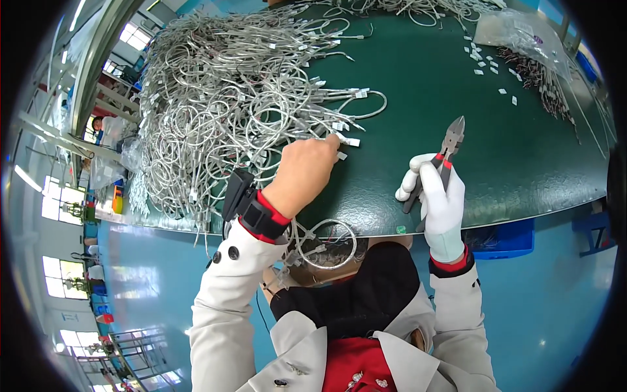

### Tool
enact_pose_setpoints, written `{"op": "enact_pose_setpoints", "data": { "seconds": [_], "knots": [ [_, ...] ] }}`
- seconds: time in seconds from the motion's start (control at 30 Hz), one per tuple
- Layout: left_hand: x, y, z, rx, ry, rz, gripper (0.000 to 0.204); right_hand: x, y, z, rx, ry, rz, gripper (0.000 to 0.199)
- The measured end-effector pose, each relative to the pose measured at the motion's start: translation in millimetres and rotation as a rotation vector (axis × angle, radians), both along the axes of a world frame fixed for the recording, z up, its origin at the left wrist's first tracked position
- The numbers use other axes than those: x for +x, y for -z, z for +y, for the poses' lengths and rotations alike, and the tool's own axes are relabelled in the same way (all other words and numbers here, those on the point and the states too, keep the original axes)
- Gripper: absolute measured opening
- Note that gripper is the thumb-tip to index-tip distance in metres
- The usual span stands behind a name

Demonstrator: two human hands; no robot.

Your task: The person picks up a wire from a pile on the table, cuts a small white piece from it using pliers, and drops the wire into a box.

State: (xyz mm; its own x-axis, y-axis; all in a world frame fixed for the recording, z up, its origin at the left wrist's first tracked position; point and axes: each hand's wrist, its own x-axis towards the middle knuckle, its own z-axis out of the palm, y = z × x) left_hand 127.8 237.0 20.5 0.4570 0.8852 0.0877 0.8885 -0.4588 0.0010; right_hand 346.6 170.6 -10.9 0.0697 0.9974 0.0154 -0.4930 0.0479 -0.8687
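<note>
The left hand [304,173], bare, has its fingers [330,142] pinched around a white-tagged cable end [351,141] at the edge of the heap of silvery looped cables [228,98]. The right hand [439,196], in a white glove, is wrapped shut on the red-and-black handles of diagonal cutters [449,142] — blades pointing up, just above the green counter [457,98]. A clear plastic bag [522,32] lies far right.

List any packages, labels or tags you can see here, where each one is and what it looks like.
Clear plastic bag: far right of the green table, crumpled, transparent.
Loose white tags: scattered left of the bag, small rectangles.
White tags on the cable pile: small rectangles on silvery loops, left of the table.
Tag: at the left hand fingertips, white.
</note>
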Motion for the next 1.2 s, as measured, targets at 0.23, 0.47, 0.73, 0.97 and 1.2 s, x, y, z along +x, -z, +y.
{"op": "enact_pose_setpoints", "data": {
  "seconds": [0.23,0.47,0.73,0.97,1.2],
  "knots": [
    [-25.7,-3.2,-80.2,-0.084,0.021,-0.080,0.015,-0.1,1.8,1.3,0.007,0.000,-0.034,0.017],
    [-59.7,34.1,-140.7,0.185,-0.049,-0.423,0.016,-2.2,-1.8,-3.3,0.056,0.011,-0.081,0.019],
    [-67.4,50.0,-141.2,0.278,-0.104,-0.617,0.016,-61.3,-30.6,-45.2,0.062,-0.239,-0.564,0.017],
    [-82.0,46.7,-130.4,0.222,-0.050,-0.652,0.019,-121.6,-37.2,-34.7,0.331,-0.402,-1.125,0.017],
    [-84.8,53.9,-143.2,0.381,-0.128,-0.684,0.017,-117.1,-28.7,-12.2,0.181,-0.411,-1.062,0.016]
  ]
}}
